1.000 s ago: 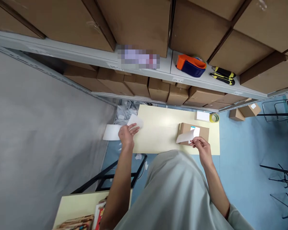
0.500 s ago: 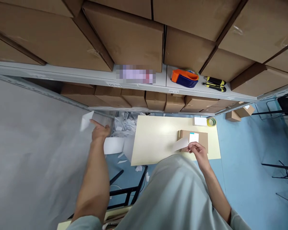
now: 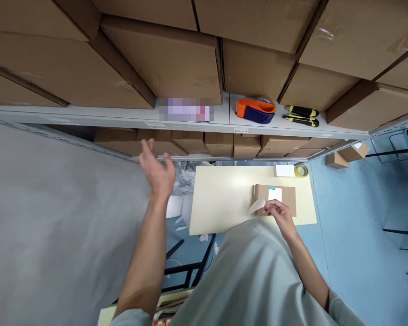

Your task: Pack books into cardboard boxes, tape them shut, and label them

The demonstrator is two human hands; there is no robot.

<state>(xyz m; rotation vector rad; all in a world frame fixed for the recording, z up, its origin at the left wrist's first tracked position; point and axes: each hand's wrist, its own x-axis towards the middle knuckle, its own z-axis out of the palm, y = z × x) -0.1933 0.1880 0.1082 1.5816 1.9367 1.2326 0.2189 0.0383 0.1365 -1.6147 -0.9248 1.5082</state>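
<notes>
My left hand [image 3: 157,171] is raised in front of the lower shelf's left end, fingers spread and nothing in them. Between the thumb and fingertips of my right hand [image 3: 279,216] is a small white paper slip [image 3: 257,205], its free end pointing left. That hand is over the near side of a closed cardboard box [image 3: 289,199], which lies on the pale yellow table [image 3: 224,194]. A white label [image 3: 275,194] with a blue corner is on the box top, just beyond my right fingertips.
Above the table runs a grey shelf [image 3: 190,127] stacked with cardboard boxes. On it lie an orange and blue tape dispenser [image 3: 256,111] and yellow-black utility knives [image 3: 302,116]. A white box [image 3: 284,170] and a tape roll [image 3: 301,170] stand at the table's back right. Crumpled paper [image 3: 185,174] is piled left.
The white paper piece that was at my left hand has left its fingers and is out of sight. My left hand has moved up and right, opening. My right hand still holds its slip.
</notes>
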